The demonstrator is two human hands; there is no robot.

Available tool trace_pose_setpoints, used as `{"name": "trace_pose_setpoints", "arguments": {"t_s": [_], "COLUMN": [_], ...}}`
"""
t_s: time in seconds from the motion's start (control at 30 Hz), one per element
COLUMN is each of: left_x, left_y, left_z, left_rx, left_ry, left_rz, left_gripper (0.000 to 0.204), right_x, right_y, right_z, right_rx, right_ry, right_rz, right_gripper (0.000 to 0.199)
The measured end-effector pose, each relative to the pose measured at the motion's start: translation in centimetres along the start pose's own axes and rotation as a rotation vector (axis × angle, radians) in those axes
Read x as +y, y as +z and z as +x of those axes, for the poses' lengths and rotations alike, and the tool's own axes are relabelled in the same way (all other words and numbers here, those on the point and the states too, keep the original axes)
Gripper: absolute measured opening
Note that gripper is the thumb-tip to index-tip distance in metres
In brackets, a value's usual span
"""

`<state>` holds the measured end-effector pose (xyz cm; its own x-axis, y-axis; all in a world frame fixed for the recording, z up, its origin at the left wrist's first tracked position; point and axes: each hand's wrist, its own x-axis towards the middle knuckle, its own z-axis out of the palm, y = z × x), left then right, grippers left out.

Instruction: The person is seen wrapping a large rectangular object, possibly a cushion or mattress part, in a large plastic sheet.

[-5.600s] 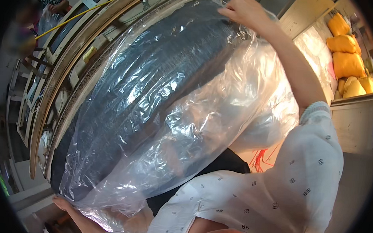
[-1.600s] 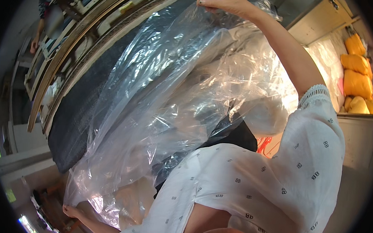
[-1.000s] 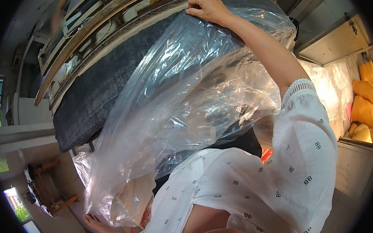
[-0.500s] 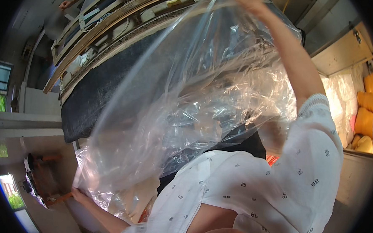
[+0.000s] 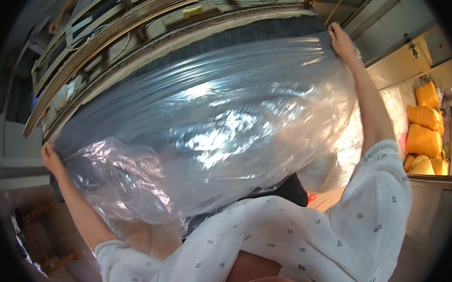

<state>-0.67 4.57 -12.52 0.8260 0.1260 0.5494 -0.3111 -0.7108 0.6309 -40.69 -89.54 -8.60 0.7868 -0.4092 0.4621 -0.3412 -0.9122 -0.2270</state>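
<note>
Both arms spread wide, raised. Left hand point(image 5: 51, 157) out at far left, low, fingers curled shut in pinch grip, forearm bare, rising from lower left. Right hand point(image 5: 341, 42) high at upper right, fingers closed in grip, arm near straight, short patterned white sleeve at shoulder.

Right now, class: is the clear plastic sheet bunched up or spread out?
Spread out. The plastic sheet stretches taut between the left hand and right hand, over the dark cushion.
</note>
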Motion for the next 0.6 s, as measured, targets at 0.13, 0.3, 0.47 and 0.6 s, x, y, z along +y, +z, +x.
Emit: {"name": "trace_pose_setpoints", "arguments": {"t_s": [0.13,0.3,0.47,0.6], "left_x": [-0.3,-3.1,-2.8,-1.9], "left_y": [1.6,1.1,1.8,2.2], "left_z": [2.1,4.4,6.1,6.3], "left_rx": [-0.036,0.058,0.04,0.004], "left_ry": [-0.021,-0.129,-0.221,-0.2], "left_rz": [0.013,0.17,0.114,0.021], "left_gripper": [0.031,0.041,0.039,0.039], "right_x": [-1.7,-3.2,-2.5,-1.7], "right_y": [1.4,5.8,7.4,7.4], "right_z": [0.2,5.6,8.1,8.7], "right_rx": [0.235,0.28,0.26,0.3], "right_ry": [0.199,0.147,0.106,0.108], "right_rz": [0.207,0.325,0.309,0.266], "right_gripper": [0.015,0.02,0.026,0.031]}}
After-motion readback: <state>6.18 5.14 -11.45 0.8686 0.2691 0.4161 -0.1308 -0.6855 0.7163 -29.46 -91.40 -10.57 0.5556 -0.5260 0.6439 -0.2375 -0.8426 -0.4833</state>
